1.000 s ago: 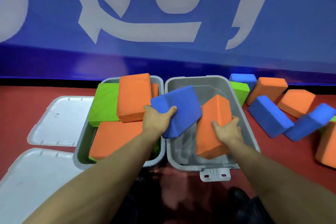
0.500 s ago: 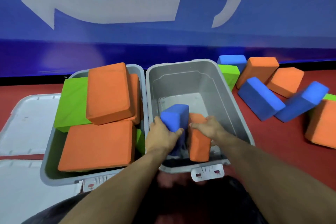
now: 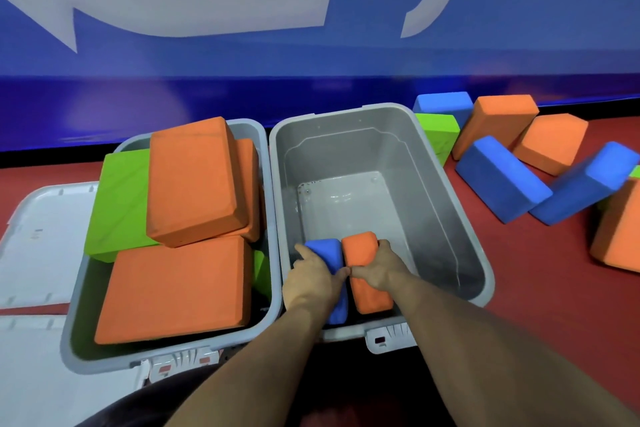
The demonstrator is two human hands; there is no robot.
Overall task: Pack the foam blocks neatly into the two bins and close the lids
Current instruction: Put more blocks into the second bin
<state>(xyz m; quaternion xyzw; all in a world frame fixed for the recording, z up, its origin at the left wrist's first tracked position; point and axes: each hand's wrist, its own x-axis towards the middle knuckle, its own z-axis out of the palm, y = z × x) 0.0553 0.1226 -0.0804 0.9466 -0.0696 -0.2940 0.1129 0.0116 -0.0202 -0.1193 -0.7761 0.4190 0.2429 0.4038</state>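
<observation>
A blue block point(image 3: 327, 255) is gripped by the left hand point(image 3: 313, 282) and an orange block point(image 3: 362, 253) by the right hand point(image 3: 377, 270), both stood on edge at the near end of the right bin point(image 3: 450, 218). The foam is judged light, soft and grippy, best pinched across the narrow faces.

Bins point(image 3: 450, 218): 2. Lids point(image 3: 41, 236): 2. Orange blocks point(image 3: 194, 180): 7 visible. Blue blocks point(image 3: 498, 177): 4. Green blocks point(image 3: 117, 208): at least 3.

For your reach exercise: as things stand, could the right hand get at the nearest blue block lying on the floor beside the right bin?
Probably yes, once it lets go. The right hand now grips the orange block inside the right bin. The blue block lies just beyond that bin's right wall with nothing on top, so only the rim must be cleared.
</observation>
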